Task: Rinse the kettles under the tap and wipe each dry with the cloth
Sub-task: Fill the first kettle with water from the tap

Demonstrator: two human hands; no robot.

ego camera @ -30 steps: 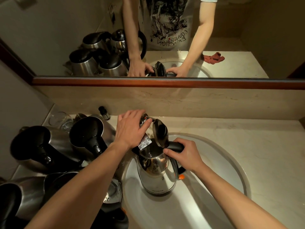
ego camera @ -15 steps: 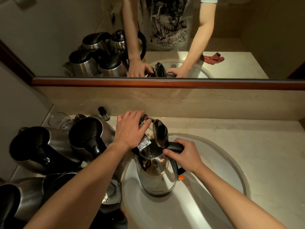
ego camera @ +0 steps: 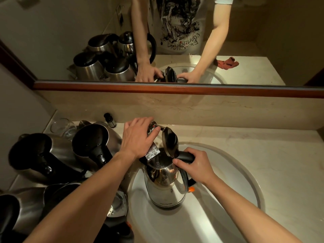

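A steel kettle [ego camera: 164,188] stands upright in the white sink basin [ego camera: 228,174], its black lid [ego camera: 170,142] flipped open. My right hand [ego camera: 194,164] grips the kettle's black handle. My left hand [ego camera: 138,137] rests over the chrome tap [ego camera: 153,151], fingers curled on its top lever. The tap's spout points into the kettle's open mouth. The red cloth [ego camera: 228,63] shows only in the mirror, lying on the counter to the right of the sink.
Several more steel kettles with black lids crowd the counter on the left [ego camera: 94,146], [ego camera: 33,155], [ego camera: 15,213]. A glass [ego camera: 61,127] and a small dark bottle [ego camera: 109,118] stand behind them. The beige counter [ego camera: 263,141] extends right of the basin.
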